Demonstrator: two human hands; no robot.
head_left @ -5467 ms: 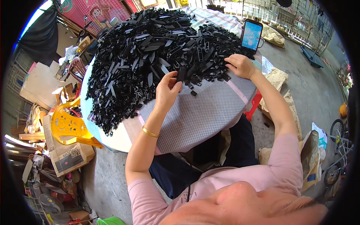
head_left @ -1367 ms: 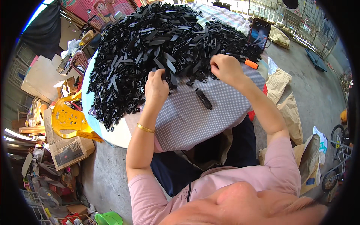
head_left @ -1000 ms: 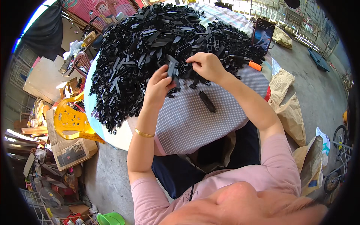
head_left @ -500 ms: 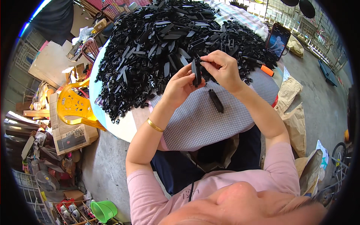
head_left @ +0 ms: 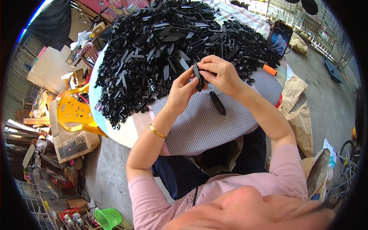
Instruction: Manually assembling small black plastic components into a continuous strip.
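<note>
Between my hands is a long, narrow black plastic piece [head_left: 198,78], held upright over the table. My left hand [head_left: 183,90] grips its left side with thumb and fingers. My right hand [head_left: 220,74] is closed at its upper right side, fingertips pinched against it; whether a smaller part sits in that pinch I cannot make out. A second long black plastic piece [head_left: 217,103] lies on the grey patterned cloth [head_left: 199,132] just below my hands. Beyond them rises a big heap of loose black plastic parts [head_left: 153,50], some flat and blade-shaped, others small.
An orange-handled tool [head_left: 270,69] lies at the heap's right edge, near a phone [head_left: 280,38] propped upright. A yellow plastic chair [head_left: 74,111] stands left of the table, by a cardboard box [head_left: 73,147]. Brown paper bags [head_left: 301,126] are at the right. A green bucket [head_left: 108,218] sits lower left.
My right hand has come down and closer against the held black piece, its fingers now pressed to it. The view has shifted slightly. The second piece still lies on the cloth.
</note>
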